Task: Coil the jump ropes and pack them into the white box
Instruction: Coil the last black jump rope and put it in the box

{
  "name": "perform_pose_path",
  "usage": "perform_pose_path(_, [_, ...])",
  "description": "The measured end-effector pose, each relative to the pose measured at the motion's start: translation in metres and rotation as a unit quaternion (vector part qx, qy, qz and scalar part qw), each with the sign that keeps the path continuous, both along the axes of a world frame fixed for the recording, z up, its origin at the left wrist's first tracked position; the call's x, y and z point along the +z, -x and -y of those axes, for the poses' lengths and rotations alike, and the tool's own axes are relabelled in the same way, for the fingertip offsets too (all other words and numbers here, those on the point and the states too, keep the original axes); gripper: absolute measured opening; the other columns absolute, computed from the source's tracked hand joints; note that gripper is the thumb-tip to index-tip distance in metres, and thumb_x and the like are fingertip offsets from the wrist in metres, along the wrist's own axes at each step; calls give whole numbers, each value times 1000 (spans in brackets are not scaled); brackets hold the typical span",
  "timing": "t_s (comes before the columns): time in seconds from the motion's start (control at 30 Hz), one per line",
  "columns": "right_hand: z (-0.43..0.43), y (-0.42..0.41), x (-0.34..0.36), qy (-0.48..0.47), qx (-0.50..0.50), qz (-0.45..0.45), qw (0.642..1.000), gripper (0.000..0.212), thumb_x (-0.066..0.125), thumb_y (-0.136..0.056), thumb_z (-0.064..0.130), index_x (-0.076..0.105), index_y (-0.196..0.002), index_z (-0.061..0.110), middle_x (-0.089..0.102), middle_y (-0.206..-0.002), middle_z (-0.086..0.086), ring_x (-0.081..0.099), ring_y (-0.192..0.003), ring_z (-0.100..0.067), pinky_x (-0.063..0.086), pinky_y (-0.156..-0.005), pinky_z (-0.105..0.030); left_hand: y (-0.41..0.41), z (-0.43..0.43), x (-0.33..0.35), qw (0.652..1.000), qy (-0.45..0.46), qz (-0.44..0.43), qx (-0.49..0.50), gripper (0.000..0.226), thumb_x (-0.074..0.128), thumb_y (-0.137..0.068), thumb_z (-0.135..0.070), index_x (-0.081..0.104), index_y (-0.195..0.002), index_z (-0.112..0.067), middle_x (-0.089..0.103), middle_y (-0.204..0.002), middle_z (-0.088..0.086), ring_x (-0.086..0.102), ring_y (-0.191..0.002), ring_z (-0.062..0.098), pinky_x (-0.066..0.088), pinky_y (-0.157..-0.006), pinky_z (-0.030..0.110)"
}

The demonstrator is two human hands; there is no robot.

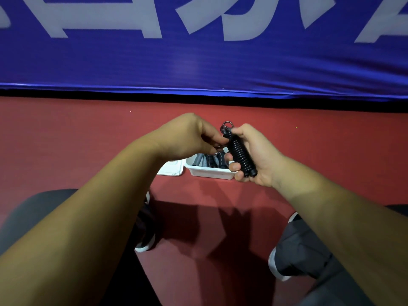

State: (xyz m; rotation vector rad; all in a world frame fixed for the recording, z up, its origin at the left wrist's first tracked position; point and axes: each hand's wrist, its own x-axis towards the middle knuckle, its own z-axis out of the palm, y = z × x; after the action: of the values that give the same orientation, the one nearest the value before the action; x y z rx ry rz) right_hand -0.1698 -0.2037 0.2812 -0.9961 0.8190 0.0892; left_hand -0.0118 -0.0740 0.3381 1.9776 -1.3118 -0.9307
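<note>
My right hand [256, 155] grips a black jump rope [239, 154] wound tightly round its handles, held tilted above the white box [212, 172]. A small loop of cord sticks out at the bundle's top end. My left hand [194, 138] pinches the cord at that top end, fingers curled against it. The white box sits on the red floor just below both hands and holds several black and grey coiled ropes [209, 160]. My left hand hides part of the box.
A white lid [173, 170] lies on the red floor to the left of the box. A blue banner [198, 51] with white letters runs along the back. My knees and black shoes [145, 235] are at the bottom.
</note>
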Motion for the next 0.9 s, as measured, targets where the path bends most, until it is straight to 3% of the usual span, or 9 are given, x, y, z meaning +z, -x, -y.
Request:
perform_pose_path(0.07, [-3,-2,-2,28,-6,0,1000,53,58,-89,79,64,-102,28,54,-73,1,42,-53,-15,34,-48,-21,-1,1,-1,1000,-17,6,2,37,83,-84,4,79,-113,-18,80,-95,-1,71,-73,-2,47,-63,7])
perform_pose_path(0.2, [-9,-4,-3,68,-49,9,996,51,55,-98,74,64,-106,24,57,-73,-2,43,-50,-17,36,-47,-24,-2,1,-10,994,-95,23,44,14,79,-93,-12,73,-106,-15,75,-84,5,73,-72,29,65,-67,36])
perform_pose_path(0.33, [-8,-6,-3,94,-80,14,992,52,51,-102,70,62,-101,19,58,-72,-5,44,-50,-19,37,-49,-26,8,2,-20,986,-114,-63,101,18,60,-104,-14,76,-101,-6,57,-70,1,50,-56,17,50,-54,31])
perform_pose_path(0.43, [-4,-8,-5,104,-90,15,990,57,46,-104,70,64,-105,16,57,-71,-4,44,-49,-18,38,-48,-27,6,5,-20,971,-52,-191,135,18,58,-102,-7,76,-101,-6,62,-78,3,41,-57,13,37,-52,27])
perform_pose_path(0.57, [-2,-9,-6,126,-90,16,988,66,40,-107,68,69,-121,11,57,-71,-3,44,-50,-18,39,-47,-27,0,7,-18,945,-8,-294,145,27,53,-105,-14,79,-104,-10,69,-88,5,44,-61,10,38,-57,25])
perform_pose_path(0.67, [0,-8,-3,135,-89,19,987,59,43,-107,67,66,-115,13,57,-74,-5,45,-49,-18,38,-48,-27,-4,-1,-14,975,-31,-206,72,20,59,-106,-15,78,-112,-13,77,-93,1,58,-72,6,50,-65,22])
perform_pose_path(0.73, [1,-8,-2,140,-68,30,987,61,45,-107,67,63,-124,11,58,-73,-5,45,-49,-19,38,-48,-27,-6,-5,-16,990,-55,-115,56,15,69,-99,-10,80,-108,-15,80,-92,-1,66,-76,2,57,-71,21])
perform_pose_path(0.8, [-1,-8,-2,139,-40,42,989,60,47,-106,66,60,-126,11,58,-72,-6,44,-49,-20,38,-48,-26,-7,-6,-20,993,-79,-51,77,14,76,-93,-5,81,-103,-14,78,-84,2,70,-74,6,63,-72,27])
perform_pose_path(0.9, [-7,-7,0,138,7,45,989,52,50,-104,68,61,-108,18,58,-74,-9,43,-48,-20,36,-51,-27,-1,-5,-26,985,-130,-38,111,8,74,-95,-3,76,-102,-7,74,-84,17,74,-65,18,67,-69,41])
